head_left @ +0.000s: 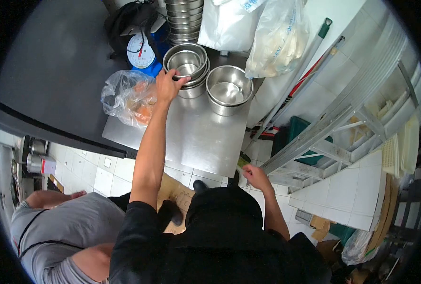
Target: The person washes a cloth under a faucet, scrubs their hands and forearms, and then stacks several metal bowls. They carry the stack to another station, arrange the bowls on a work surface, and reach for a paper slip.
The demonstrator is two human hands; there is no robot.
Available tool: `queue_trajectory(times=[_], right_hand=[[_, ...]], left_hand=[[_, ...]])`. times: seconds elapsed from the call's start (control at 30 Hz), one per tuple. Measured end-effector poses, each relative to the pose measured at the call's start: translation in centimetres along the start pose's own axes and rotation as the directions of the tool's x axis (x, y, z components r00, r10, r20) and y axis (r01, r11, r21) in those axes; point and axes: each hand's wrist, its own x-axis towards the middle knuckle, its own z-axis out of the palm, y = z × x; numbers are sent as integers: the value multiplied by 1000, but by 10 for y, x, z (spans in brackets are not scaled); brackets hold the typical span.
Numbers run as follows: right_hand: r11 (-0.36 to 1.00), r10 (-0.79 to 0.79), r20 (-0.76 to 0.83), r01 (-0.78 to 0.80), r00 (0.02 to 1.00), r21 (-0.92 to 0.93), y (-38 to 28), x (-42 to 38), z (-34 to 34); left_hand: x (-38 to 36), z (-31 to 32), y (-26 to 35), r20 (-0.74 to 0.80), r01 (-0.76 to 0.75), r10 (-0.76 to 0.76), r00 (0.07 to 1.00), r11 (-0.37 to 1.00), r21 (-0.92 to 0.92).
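My left hand (167, 86) reaches across the steel table and grips the near rim of a round steel bowl (171, 51), which sits on top of a short stack of similar bowls. A smaller steel bowl (186, 63) is nested inside it. To the right stands another pair of nested steel bowls (222, 107), apart from my hand. My right hand (257, 178) hangs beyond the table's right front corner, fingers curled. Whatever it may hold is hidden. Left of my left forearm lies a clear plastic bag (120, 97) with orange pieces inside.
A blue scale (141, 53) and a tall stack of steel bowls (184, 21) line the back of the steel table (198, 142). White plastic bags (279, 40) hang behind. A ladder (333, 137) leans at right. Another person (73, 225) stands close on my left.
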Motion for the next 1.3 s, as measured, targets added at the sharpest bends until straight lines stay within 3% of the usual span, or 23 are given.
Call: queue_trajectory(times=[0.1, 0.17, 0.27, 0.33, 0.37, 0.43, 0.47, 0.5, 0.57, 0.63, 0.7, 0.73, 0.77, 0.83, 0.93, 1.0, 1.03, 1.1, 1.17, 1.2, 1.3], right_hand=[[988, -141, 62, 145, 988, -57, -27, 36, -26], [973, -222, 71, 226, 973, -56, -48, 53, -48], [962, -272, -16, 272, 962, 19, -78, 67, -78], [948, -316, -49, 317, 947, 20, -76, 81, -89], [947, -320, -34, 320, 947, 21, -76, 88, -91], [949, -307, -132, 313, 943, 28, -86, 98, -97], [974, -224, -82, 225, 971, 2, -93, 100, -103], [972, -236, -71, 237, 969, 5, -95, 106, -103], [957, -290, -238, 285, 927, -58, -97, 120, -102], [953, -304, -279, 296, 911, -72, -91, 140, -91], [906, -399, -353, 304, 846, -295, -88, 157, -80], [900, -436, -379, 385, 817, -205, -89, 165, -77], [897, -441, -375, 391, 815, -205, -86, 165, -77], [960, -243, -347, 174, 906, -220, -95, 151, -85], [955, -273, -328, 212, 904, -210, -95, 97, -107], [964, -248, -208, 220, 946, -148, -86, 69, -134], [964, -249, -150, 260, 957, 62, -85, 58, -144], [919, -320, -47, 322, 946, 229, -114, 39, -167], [843, -511, -30, 508, 859, 180, -146, 36, -181], [842, -515, -30, 512, 857, 173, -162, 39, -184], [684, -701, -153, 718, 696, 131, -215, 61, -167]], left_hand=[[-23, -19, 21, -58, 45, -39, 998, 995, 95], [-51, -34, 34, 6, 56, -58, 998, 983, 174], [-104, -62, 66, 1, 141, -143, 990, 973, 182], [-123, -70, 75, -99, 98, -95, 991, 995, 28], [-124, -73, 79, -102, 113, -109, 989, 993, 34], [-122, -83, 89, -91, 272, -275, 957, 961, -49], [-120, -86, 88, -166, 208, -216, 962, 976, -63], [-118, -91, 85, -176, 215, -222, 959, 975, -53], [-116, -107, 83, -214, 323, -389, 896, 902, -286], [-111, -135, 92, -270, 274, -390, 880, 882, -383], [-109, -162, 108, -377, 238, -408, 832, 875, -422], [-113, -171, 105, -426, 215, -411, 806, 874, -436], [-116, -182, 100, -472, 191, -414, 778, 872, -450], [-131, -202, 90, -512, 149, -397, 762, 876, -458], [-164, -221, 62, -564, 97, -428, 706, 848, -521], [-193, -228, 42, -564, 144, -490, 664, 824, -548], [-204, -228, 34, -575, 142, -497, 650, 822, -551], [-221, -229, 24, -550, 207, -541, 636, 806, -554], [-228, -227, 17, -563, 229, -570, 599, 795, -562], [-229, -226, 16, -562, 248, -565, 605, 804, -541], [-224, -226, 20, -579, 248, -543, 609, 823, -511]])
